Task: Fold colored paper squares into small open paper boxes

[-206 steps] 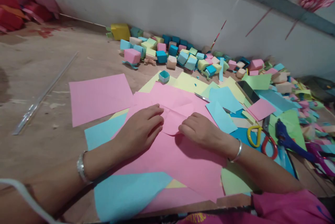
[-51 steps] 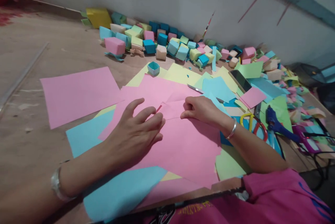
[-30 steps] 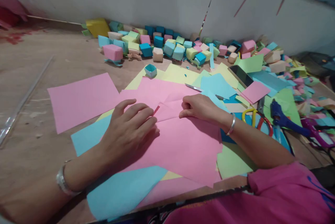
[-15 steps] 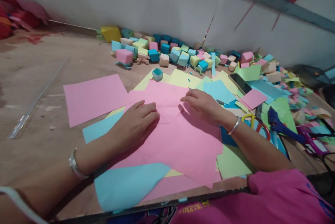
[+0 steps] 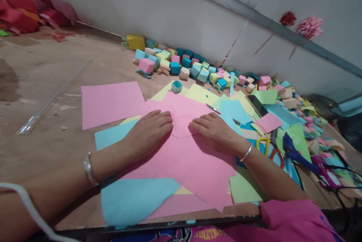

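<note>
While both hands press down on the small folded pink paper (image 5: 183,121), the left hand (image 5: 149,131) and right hand (image 5: 216,131) lie flat, grip wide open, holding nothing. The paper sits on a big pink sheet (image 5: 195,162) in the middle of the worktop (image 5: 51,79). Even fingertip pressure along the fold should make it sharp.

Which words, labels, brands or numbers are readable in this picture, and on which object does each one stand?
Nothing reads clearly.
Garment, bottom edge: yellow printed letters, cut off and too blurred to read.
Pink paper, folded boxes, scissors: no writing seen.
</note>
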